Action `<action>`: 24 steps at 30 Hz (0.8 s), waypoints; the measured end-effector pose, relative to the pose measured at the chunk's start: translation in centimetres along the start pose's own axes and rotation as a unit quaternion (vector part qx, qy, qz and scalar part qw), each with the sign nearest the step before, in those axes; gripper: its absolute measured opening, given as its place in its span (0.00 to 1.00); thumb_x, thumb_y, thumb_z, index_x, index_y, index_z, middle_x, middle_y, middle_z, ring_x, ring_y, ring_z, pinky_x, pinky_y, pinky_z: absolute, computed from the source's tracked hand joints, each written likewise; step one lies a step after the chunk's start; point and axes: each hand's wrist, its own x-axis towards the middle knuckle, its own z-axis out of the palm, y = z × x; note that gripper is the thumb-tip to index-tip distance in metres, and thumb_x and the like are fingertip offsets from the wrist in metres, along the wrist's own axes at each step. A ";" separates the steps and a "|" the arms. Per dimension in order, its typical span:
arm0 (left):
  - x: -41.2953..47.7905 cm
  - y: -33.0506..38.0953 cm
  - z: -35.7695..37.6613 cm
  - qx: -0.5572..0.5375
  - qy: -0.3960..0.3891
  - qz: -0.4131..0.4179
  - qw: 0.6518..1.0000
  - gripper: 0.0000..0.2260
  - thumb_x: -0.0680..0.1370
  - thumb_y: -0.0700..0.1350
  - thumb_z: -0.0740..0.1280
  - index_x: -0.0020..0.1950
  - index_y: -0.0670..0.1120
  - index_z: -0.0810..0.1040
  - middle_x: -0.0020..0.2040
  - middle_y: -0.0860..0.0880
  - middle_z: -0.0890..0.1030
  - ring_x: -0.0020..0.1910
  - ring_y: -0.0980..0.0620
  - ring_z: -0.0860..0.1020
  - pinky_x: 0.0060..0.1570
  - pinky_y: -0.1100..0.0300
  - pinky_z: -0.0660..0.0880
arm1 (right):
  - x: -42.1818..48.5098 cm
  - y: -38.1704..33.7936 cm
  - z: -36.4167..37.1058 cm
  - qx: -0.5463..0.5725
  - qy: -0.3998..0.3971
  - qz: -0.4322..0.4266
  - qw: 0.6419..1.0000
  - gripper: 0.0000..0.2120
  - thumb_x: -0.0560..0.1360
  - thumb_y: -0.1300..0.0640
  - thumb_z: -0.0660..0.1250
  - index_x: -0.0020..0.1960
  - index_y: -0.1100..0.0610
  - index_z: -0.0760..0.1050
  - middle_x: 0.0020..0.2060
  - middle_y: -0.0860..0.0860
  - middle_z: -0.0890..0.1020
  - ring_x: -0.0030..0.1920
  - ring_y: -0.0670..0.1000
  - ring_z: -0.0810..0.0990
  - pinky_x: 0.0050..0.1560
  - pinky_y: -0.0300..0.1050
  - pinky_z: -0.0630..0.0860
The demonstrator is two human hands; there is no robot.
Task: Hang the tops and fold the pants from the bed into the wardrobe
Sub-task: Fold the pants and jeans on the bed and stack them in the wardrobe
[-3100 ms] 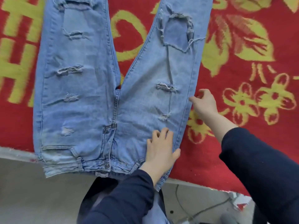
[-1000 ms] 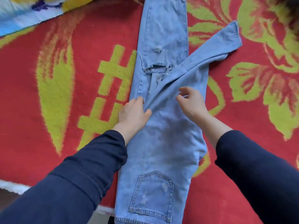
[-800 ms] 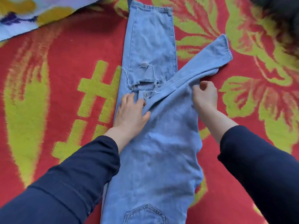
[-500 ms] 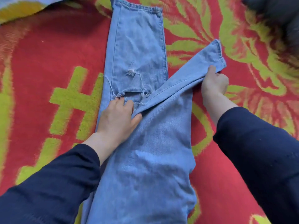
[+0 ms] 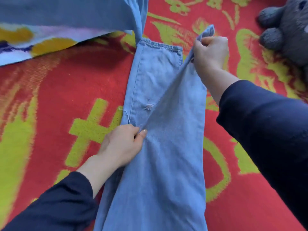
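Light blue ripped jeans (image 5: 166,164) lie lengthwise on the red and yellow-green bed cover (image 5: 66,97), folded in half with one leg over the other. My right hand (image 5: 210,52) grips the hem end of the upper leg and holds it lifted and stretched toward the far right. My left hand (image 5: 123,144) pinches the denim at the left edge, near the knee rip, and holds it down. The lower leg's hem (image 5: 160,47) lies flat ahead.
A blue garment (image 5: 66,12) and a patterned blue, white and yellow cloth (image 5: 25,40) lie at the far left. A grey plush toy (image 5: 286,30) sits at the far right on the bed.
My right hand slid up the upper leg to its hem, closed on it and lifted it. My left hand went from pressing flat to pinching. The view shifted further along the bed.
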 end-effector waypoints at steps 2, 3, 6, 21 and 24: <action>0.3 -1.9 -0.4 -0.073 0.015 -0.043 0.996 0.20 0.80 0.52 0.61 0.29 0.46 0.66 0.37 0.51 0.69 0.40 0.47 0.72 0.38 0.53 0.66 | 0.3 -2.2 2.8 0.054 -0.032 -0.018 0.998 0.22 0.73 0.57 0.63 0.25 0.53 0.58 0.25 0.49 0.57 0.26 0.46 0.55 0.28 0.43 0.56; 0.5 -3.0 -0.3 -0.098 0.018 -0.067 0.993 0.20 0.79 0.51 0.63 0.30 0.44 0.69 0.38 0.50 0.69 0.40 0.47 0.72 0.40 0.52 0.68 | 0.2 -2.8 4.4 0.081 -0.054 -0.018 0.995 0.22 0.73 0.57 0.64 0.25 0.53 0.57 0.25 0.48 0.57 0.27 0.46 0.56 0.29 0.43 0.56; 1.3 -5.3 0.3 -0.174 -0.006 -0.117 0.978 0.16 0.77 0.48 0.67 0.36 0.38 0.77 0.39 0.48 0.70 0.40 0.49 0.73 0.42 0.56 0.67 | -1.8 -3.1 8.6 0.120 -0.194 -0.007 0.974 0.12 0.77 0.58 0.61 0.35 0.50 0.70 0.27 0.47 0.65 0.23 0.42 0.62 0.26 0.38 0.61; 1.8 -8.6 0.2 -0.406 -0.069 -0.090 0.907 0.10 0.73 0.51 0.71 0.39 0.44 0.79 0.37 0.49 0.78 0.38 0.55 0.73 0.44 0.56 0.68 | -2.3 -3.0 13.5 -0.081 -0.175 -0.094 0.977 0.12 0.78 0.56 0.57 0.36 0.53 0.63 0.40 0.52 0.73 0.45 0.53 0.72 0.43 0.44 0.66; 1.9 -8.8 0.4 -0.409 -0.056 -0.084 0.907 0.11 0.71 0.52 0.71 0.39 0.44 0.79 0.37 0.49 0.79 0.38 0.54 0.74 0.45 0.56 0.69 | -3.6 -2.7 14.2 -0.126 -0.200 -0.111 0.965 0.10 0.79 0.49 0.58 0.44 0.52 0.72 0.51 0.54 0.76 0.58 0.58 0.72 0.56 0.50 0.68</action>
